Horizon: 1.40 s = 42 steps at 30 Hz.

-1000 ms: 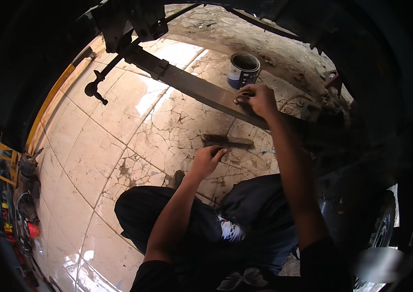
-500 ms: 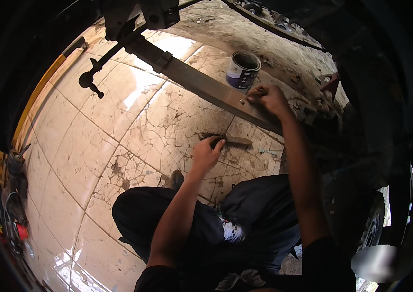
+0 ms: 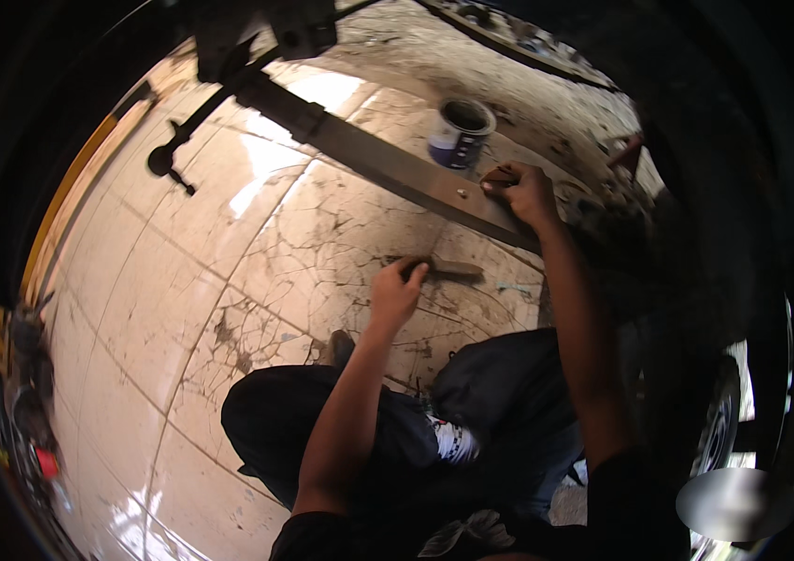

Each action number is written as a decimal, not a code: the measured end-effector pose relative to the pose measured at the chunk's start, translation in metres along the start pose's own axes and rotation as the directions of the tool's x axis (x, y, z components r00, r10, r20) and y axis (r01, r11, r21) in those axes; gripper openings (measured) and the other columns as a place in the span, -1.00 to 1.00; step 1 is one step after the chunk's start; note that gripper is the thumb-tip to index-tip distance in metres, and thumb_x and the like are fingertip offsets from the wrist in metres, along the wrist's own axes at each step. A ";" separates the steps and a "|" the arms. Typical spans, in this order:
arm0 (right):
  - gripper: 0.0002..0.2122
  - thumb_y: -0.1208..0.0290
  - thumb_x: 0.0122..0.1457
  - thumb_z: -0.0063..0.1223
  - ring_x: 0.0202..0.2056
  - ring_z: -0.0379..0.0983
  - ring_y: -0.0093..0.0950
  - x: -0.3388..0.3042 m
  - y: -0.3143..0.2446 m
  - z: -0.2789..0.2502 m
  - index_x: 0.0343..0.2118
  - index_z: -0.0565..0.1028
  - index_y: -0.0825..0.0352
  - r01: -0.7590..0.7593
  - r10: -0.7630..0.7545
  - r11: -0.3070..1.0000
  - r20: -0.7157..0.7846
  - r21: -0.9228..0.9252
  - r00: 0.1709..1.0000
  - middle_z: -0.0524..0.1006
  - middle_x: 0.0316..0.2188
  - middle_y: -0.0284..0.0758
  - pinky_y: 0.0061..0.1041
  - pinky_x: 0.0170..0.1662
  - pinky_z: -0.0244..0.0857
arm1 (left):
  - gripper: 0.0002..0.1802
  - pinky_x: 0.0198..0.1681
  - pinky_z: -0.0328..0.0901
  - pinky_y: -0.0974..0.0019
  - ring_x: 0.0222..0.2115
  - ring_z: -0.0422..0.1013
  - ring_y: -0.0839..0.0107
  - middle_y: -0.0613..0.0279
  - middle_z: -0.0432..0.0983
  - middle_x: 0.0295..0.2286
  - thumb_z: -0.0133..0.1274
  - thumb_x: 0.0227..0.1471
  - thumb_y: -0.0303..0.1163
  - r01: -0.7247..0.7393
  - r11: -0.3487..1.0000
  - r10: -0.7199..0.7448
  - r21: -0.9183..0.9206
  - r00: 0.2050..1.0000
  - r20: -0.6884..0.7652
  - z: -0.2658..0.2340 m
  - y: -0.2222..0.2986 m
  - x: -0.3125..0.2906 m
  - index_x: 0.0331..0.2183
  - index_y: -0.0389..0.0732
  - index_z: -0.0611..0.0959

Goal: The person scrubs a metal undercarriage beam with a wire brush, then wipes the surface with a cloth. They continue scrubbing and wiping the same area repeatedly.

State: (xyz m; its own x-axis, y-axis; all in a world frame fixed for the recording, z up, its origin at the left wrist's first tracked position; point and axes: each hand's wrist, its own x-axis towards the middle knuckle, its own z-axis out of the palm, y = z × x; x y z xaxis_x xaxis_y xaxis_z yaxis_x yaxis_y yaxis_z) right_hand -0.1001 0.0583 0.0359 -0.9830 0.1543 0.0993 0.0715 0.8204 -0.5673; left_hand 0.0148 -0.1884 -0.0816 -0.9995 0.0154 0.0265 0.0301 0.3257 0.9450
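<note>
My left hand (image 3: 397, 297) is closed on a brush (image 3: 458, 270) with a flat wooden handle, low over the cracked tiles. The handle points right; dark bristles partly show beyond my fingers. Further right, my right hand (image 3: 526, 194) is closed at the near end of a long, flat metal bar (image 3: 388, 168) resembling a leaf spring. A brownish edge shows at its fingertips, but I cannot make out what it is. Beside those fingers, a small pale bolt head or nut (image 3: 461, 194) sits on the bar. An open paint can (image 3: 459, 140) stands just behind the bar.
A dark rod with a ball joint (image 3: 161, 161) hangs at the upper left. Along the left edge runs a yellow bar (image 3: 74, 192), with tools and parts (image 3: 30, 393) below it. A tyre (image 3: 720, 430) is at the lower right. Dark vehicle parts surround the view.
The view has shifted slightly. My right hand has tilted a little at the bar, and its fingertips show a brownish edge more clearly. My left hand keeps hold of the brush.
</note>
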 end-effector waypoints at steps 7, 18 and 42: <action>-0.77 0.43 0.10 0.43 -0.15 0.68 -0.29 -0.134 0.040 -0.058 -0.15 0.73 0.22 0.188 -0.121 0.981 -0.603 0.048 0.788 0.73 -0.19 -0.25 -0.39 -0.03 0.52 | -0.67 -0.12 0.47 0.23 -0.23 0.66 0.22 -0.05 0.74 -0.23 0.16 0.29 -0.29 0.006 0.999 -0.003 -0.036 0.995 0.095 0.001 -0.002 0.002 -0.08 -0.35 0.75; -0.82 0.54 0.09 0.37 -0.20 0.69 -0.33 -0.180 0.115 -0.045 -0.22 0.76 0.24 -0.005 0.183 0.976 -0.801 0.220 0.570 0.73 -0.22 -0.25 -0.44 -0.13 0.50 | -0.71 -0.16 0.47 0.30 -0.27 0.67 0.30 0.00 0.75 -0.27 0.15 0.30 -0.34 -0.022 0.999 0.017 0.028 0.985 0.170 -0.002 -0.010 -0.025 -0.06 -0.32 0.75; -0.85 0.28 0.10 0.49 -0.40 0.61 -0.43 -0.156 0.107 -0.044 -0.35 0.75 0.21 0.041 0.266 0.943 -0.820 0.331 0.507 0.67 -0.41 -0.33 -0.39 -0.36 0.40 | -0.74 -0.16 0.44 0.32 -0.28 0.65 0.29 0.05 0.70 -0.31 0.13 0.20 -0.59 -0.222 0.967 0.167 0.126 0.923 0.348 0.013 0.023 -0.058 -0.07 -0.30 0.75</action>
State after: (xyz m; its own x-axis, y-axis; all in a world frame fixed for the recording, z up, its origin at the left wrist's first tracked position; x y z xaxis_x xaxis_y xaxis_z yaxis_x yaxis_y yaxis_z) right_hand 0.0685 0.1462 -0.0042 -0.3413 0.7476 0.5698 -0.0284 0.5977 -0.8012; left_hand 0.0736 -0.1694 -0.0656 -0.9152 0.3971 0.0687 0.2517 0.4302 0.8669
